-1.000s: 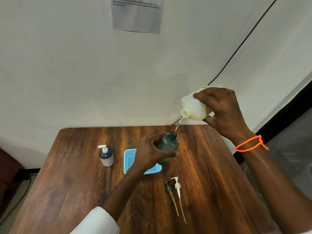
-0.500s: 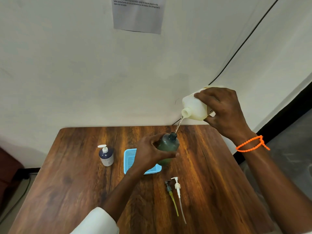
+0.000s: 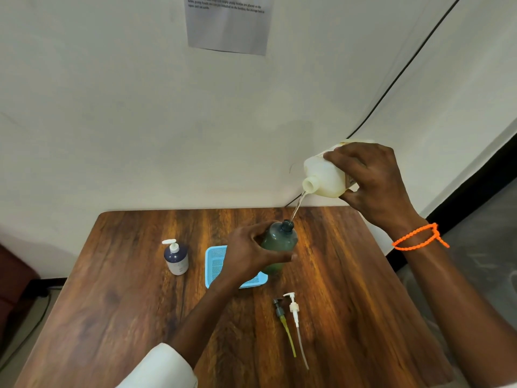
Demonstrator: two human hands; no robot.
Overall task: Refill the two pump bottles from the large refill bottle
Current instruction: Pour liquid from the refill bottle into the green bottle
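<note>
My right hand [image 3: 375, 182] grips the large cream refill bottle [image 3: 321, 179], tipped with its open mouth down to the left. A thin clear stream falls from it into the neck of a dark green pump bottle [image 3: 279, 242]. My left hand [image 3: 249, 253] holds that green bottle upright above the wooden table [image 3: 349, 289]. A dark blue pump bottle [image 3: 175, 257] with its white pump on stands at the left. Two loose pump heads lie near the front: a grey one with a yellow tube [image 3: 283, 320] and a white one [image 3: 296, 317].
A light blue mesh basket [image 3: 216, 263] lies on the table behind my left wrist. A paper notice [image 3: 228, 23] hangs on the wall, and a black cable [image 3: 391, 88] runs down to the table's back edge. The table's right edge borders a grey floor.
The pour goes on. Both hands and both bottles stay almost where they were; the refill bottle has shifted very slightly.
</note>
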